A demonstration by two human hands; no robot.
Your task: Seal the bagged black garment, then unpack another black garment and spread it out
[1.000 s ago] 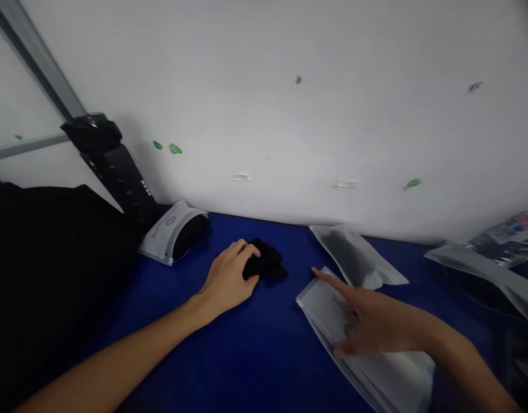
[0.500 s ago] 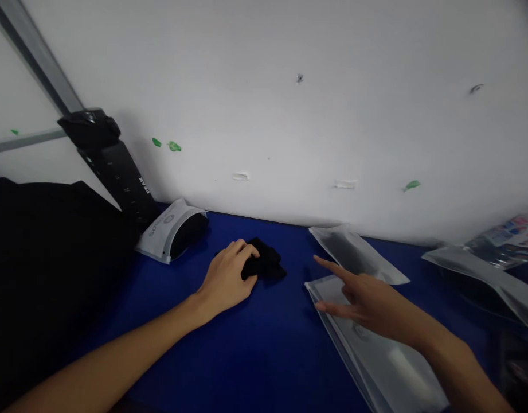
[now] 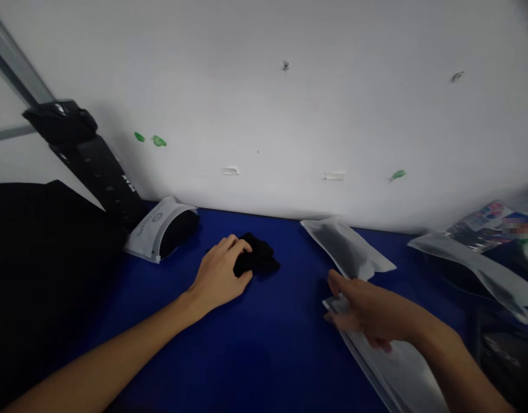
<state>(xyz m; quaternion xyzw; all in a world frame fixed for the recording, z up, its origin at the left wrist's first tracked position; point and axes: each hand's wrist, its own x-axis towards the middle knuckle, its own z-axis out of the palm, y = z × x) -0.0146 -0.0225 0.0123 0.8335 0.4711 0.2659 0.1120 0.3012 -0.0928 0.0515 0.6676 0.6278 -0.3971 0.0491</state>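
Note:
My left hand (image 3: 223, 269) is closed on a crumpled black cloth (image 3: 255, 255) that rests on the blue tabletop (image 3: 264, 344). At the top corner of a short stack of frosted zip bags (image 3: 401, 367), my right hand (image 3: 371, 310) has its thumb and index finger bent around the edge, slightly blurred. Part of the stack is hidden under this hand and forearm. Just beyond it lies another frosted bag (image 3: 347, 246) with something dark inside.
A printed frosted bag (image 3: 149, 232) with black contents leans near a black upright device (image 3: 104, 172) at left. Black fabric (image 3: 44, 275) fills the left side. To the right are an open frosted bag (image 3: 474, 264) and clear printed packaging (image 3: 482, 223). A white wall (image 3: 264, 115) stands behind.
My right hand has gone from spread fingers to a bent grip on the bag stack's corner, which has shifted right. My left hand stays on the cloth. The view has turned slightly.

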